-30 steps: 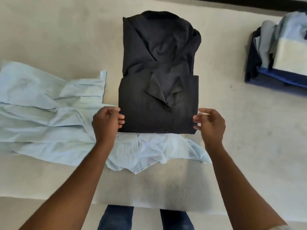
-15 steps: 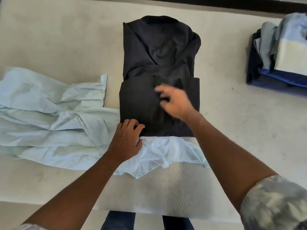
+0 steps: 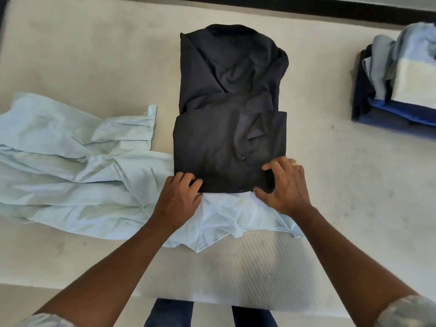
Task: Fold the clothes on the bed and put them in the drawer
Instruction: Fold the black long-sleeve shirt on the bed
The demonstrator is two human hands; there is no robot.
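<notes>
A black shirt [image 3: 226, 138] lies partly folded in the middle of the bed [image 3: 94, 55], collar end towards me. My left hand [image 3: 179, 197] holds its near left corner, fingers on top and thumb at the hem. At the near right corner my right hand [image 3: 285, 187] grips the same edge, fingers arched over the cloth and thumb along the hem. A crumpled light blue shirt [image 3: 70, 166] is spread out to the left, and part of it runs under the black shirt's near edge and under both hands.
A stack of folded clothes [image 3: 401, 79] in blue, white and dark cloth sits at the far right of the bed. The bed's near edge [image 3: 236, 300] is just in front of my legs. A dark strip [image 3: 306, 8] runs along the far side.
My right hand has come back from the middle of the black shirt to its near right corner. My left hand has stayed at the near left corner.
</notes>
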